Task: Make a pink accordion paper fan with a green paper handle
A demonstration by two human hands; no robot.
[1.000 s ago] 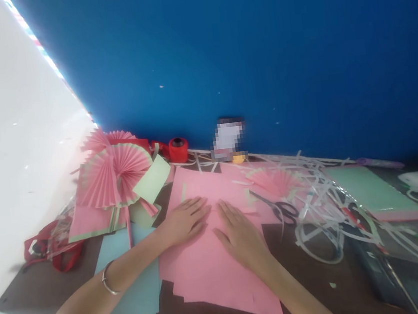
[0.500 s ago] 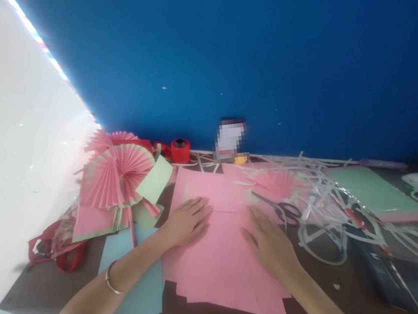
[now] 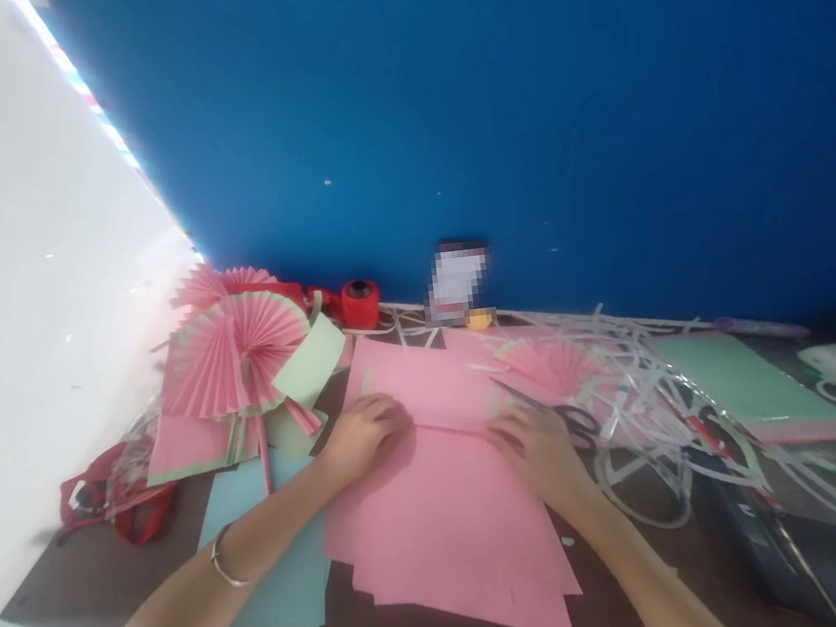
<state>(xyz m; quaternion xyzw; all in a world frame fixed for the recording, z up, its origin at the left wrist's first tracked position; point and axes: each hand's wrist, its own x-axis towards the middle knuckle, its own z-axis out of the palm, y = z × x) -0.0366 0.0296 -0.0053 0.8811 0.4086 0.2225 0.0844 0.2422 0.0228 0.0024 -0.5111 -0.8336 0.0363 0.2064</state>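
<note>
Several sheets of pink paper [image 3: 450,531] lie stacked in front of me, with a narrow raised fold or edge running across the upper part. My left hand [image 3: 367,438] rests at the left end of that edge, its fingers curled and closed on the paper. At the other end, my right hand [image 3: 537,449] pinches the same edge between thumb and fingers. A pair of dark-handled scissors [image 3: 580,424] lies just beyond my right hand, its blade pointing up and left. Parts of the fingertips are hidden.
Pleated pink fans [image 3: 270,340] stand at the left, above blue paper [image 3: 265,562]. Red tape [image 3: 361,305] and a blurred phone-like object [image 3: 458,281] sit by the blue wall [image 3: 486,114]. Tangled white strips [image 3: 641,419] and green paper [image 3: 750,381] spread over the right side.
Both hands, flat on the paper before, have curled their fingers in at the two ends of the crossing edge. That edge now stands out more. The camera has shifted slightly.
</note>
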